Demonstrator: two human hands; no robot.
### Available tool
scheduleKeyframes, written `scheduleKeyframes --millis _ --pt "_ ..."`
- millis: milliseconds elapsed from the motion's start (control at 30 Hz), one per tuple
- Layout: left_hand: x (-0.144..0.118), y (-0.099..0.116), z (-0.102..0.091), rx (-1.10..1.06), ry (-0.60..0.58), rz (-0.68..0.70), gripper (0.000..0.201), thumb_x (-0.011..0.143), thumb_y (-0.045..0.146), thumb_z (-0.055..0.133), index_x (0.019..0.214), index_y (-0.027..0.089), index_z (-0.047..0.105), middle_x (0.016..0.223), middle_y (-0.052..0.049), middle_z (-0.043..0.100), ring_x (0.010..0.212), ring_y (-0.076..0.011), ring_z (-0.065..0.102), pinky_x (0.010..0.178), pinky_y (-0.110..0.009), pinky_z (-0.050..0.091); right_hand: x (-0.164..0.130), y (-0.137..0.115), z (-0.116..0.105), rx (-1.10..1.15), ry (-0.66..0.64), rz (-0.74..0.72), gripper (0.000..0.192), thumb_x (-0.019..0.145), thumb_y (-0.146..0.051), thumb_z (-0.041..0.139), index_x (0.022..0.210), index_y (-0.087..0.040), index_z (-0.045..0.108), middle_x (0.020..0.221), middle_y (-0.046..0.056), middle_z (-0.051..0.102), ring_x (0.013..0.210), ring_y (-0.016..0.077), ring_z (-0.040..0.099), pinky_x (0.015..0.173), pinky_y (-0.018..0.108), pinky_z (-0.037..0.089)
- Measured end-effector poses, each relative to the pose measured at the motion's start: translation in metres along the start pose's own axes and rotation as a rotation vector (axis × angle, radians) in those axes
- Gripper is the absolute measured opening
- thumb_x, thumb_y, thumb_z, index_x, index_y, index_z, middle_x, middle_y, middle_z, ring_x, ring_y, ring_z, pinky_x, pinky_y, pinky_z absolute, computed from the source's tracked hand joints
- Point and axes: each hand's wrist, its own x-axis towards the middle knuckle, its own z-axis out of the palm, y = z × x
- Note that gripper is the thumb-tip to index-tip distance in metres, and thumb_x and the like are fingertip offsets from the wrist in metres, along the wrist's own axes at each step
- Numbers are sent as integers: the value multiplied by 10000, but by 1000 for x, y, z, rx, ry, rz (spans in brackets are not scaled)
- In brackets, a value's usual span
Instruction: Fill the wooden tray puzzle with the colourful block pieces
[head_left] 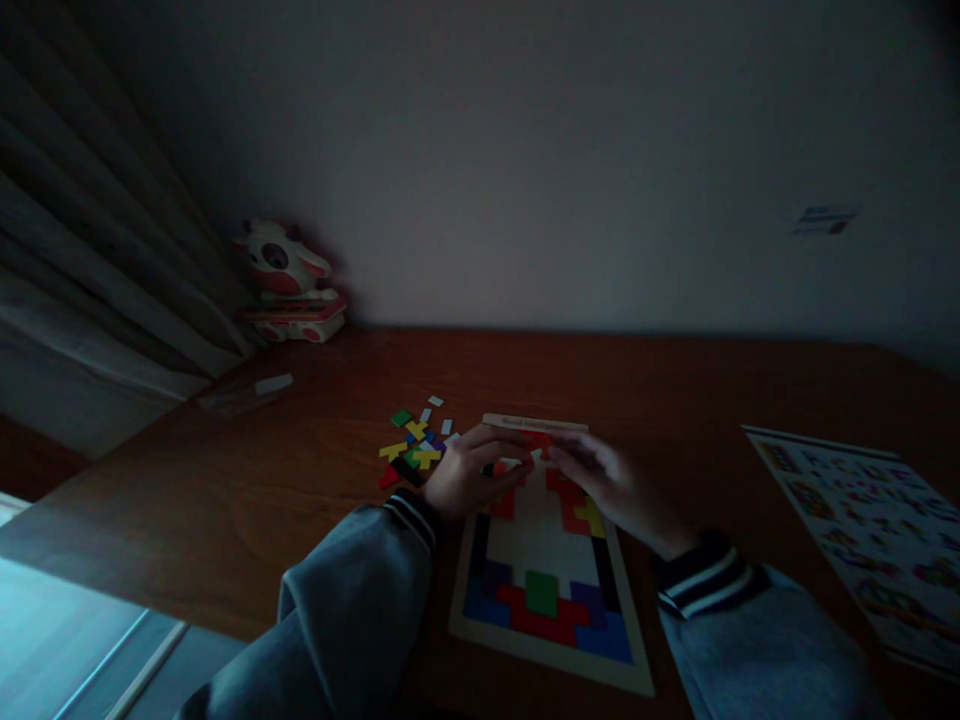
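A wooden puzzle board (525, 660) lies in front of me, partly filled with coloured block pieces around a bare middle. My left hand (472, 470) rests over its upper left part, thumb and fingers apart, with a small white piece (510, 465) showing below the fingers. Above the upper right part, my right hand (607, 485) has thumb and fingertips close together beside a red piece (536, 440); what they hold, if anything, is too small and dark to make out. Lower on the board, a green square piece (541, 594) sits against a red piece (544, 625).
Loose puzzle pieces (415, 440) lie scattered left of the board. A printed picture sheet (862, 540) is on the right of the brown table (337, 540). At the back left stand a cow-shaped toy (289, 280) and a curtain (90, 240); a pale strip (274, 384) lies nearby.
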Motion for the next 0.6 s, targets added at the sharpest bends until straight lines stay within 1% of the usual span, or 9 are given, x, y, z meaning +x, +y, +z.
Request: scheduleKeyframes --millis 67,133,233,300,333,400,500,600 --pt "1 -1 1 21 -21 35 125 903 245 629 1012 198 669 1127 -71 682 1052 -171 636 914 -325 537 1 0 2 29 29 12 363 845 -501 617 1103 -246 642 1144 76 701 1070 225 654 940 406 521" --pt "1 -4 1 66 -33 35 180 907 258 625 1075 199 651 1174 -76 662 1076 -182 619 928 -344 523 2 0 1 81 86 29 359 834 -499 624 1067 -227 652 1096 85 714 1009 229 676 879 392 549" --pt "-1 -15 -4 170 -61 -24 202 931 242 578 1119 195 637 1160 -78 667 1064 -200 607 937 -382 505 4 0 -5 147 230 49 412 809 -496 649 1117 -224 626 1024 82 724 891 223 699 785 381 574" --pt "-4 -25 -8 230 -91 -72 198 940 211 540 1104 192 649 1094 -76 689 1031 -208 610 920 -388 506 5 0 -9 155 297 35 468 791 -493 671 1170 -228 603 1021 82 720 900 225 696 799 389 569" --pt "-5 -31 -11 253 -108 -91 200 938 204 534 1095 192 658 1063 -76 697 1019 -212 611 913 -388 508 5 -1 -10 155 308 26 480 784 -492 679 1178 -229 599 1031 84 717 925 228 692 823 394 562" --pt "-7 -39 -14 275 -135 -119 201 928 215 545 1082 196 673 1024 -75 705 1003 -217 614 901 -381 515 5 -1 -11 156 317 29 455 762 -497 699 1114 -219 622 1019 87 717 942 233 689 840 396 554" --pt "-7 -46 -16 265 -145 -149 199 915 274 591 1073 206 689 1001 -63 714 981 -210 624 884 -360 526 6 -2 -9 156 318 54 395 728 -488 732 996 -215 633 980 82 720 918 236 690 802 382 561" --pt "-6 -49 -14 243 -162 -163 226 883 328 649 1072 217 706 989 -49 725 973 -206 633 873 -345 533 6 -2 -7 155 303 54 356 740 -472 729 972 -225 624 979 74 719 905 233 690 765 371 567"
